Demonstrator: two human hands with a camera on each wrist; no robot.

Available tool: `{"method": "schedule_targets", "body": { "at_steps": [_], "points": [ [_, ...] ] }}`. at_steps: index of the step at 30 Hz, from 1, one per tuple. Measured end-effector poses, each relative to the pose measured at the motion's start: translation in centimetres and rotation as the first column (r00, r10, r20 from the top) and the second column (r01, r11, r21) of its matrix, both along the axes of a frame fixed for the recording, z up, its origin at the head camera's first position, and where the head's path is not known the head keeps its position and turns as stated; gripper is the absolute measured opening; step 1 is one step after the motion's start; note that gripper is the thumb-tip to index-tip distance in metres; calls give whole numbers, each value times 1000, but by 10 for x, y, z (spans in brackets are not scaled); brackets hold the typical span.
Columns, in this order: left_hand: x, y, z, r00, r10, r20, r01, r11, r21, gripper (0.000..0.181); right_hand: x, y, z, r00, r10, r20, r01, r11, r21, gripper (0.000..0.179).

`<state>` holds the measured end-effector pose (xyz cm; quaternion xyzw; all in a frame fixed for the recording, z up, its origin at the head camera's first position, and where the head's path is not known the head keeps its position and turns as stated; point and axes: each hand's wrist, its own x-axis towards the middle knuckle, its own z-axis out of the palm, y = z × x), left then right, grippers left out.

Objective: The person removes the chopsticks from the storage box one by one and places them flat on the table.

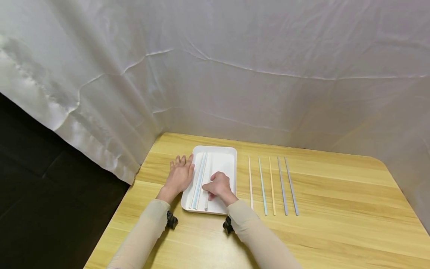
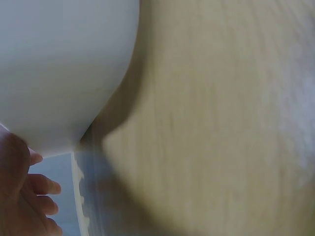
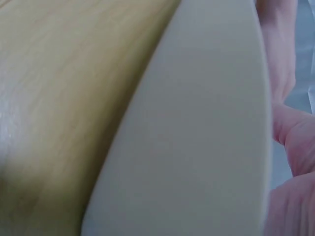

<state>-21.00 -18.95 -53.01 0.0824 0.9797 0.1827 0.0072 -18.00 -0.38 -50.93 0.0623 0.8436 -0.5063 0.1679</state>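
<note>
A white rectangular tray lies at the left of the wooden table. Inside it, along its left half, pale chopsticks, white and light blue, lie lengthwise side by side. My left hand rests at the tray's left edge with its fingers spread and straight. Over the tray, my right hand pinches a whitish chopstick, which runs beneath its curled fingers. The left wrist view shows the tray's outer wall beside the left thumb. In the right wrist view, the tray wall hides most of the right hand's fingertips.
Right of the tray, several chopsticks lie spaced apart on the table: a pale pink one, a light blue one, a yellow one and purple-blue ones. A pale curtain hangs behind the table.
</note>
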Motion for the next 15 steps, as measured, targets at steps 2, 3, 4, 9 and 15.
{"method": "schedule_targets", "body": {
  "at_steps": [2,3,4,9,15],
  "points": [
    [0,0,0,1000,-1,2,1,1000,-2,59,0,3,2,1000,-3,24,3,1000,-9,26],
    [0,0,0,1000,-2,3,2,1000,-2,59,0,4,3,999,-4,35,5,1000,-14,24],
    [0,0,0,1000,-3,3,3,1000,-5,59,0,5,4,999,-3,45,4,1000,-18,22],
    [-1,-1,0,1000,-8,-11,8,1000,-7,59,1,7,6,998,-9,56,11,999,-44,14],
    [1,-1,-1,999,-10,-31,11,1000,9,58,4,10,15,999,-5,47,11,992,-123,30]
  ]
}}
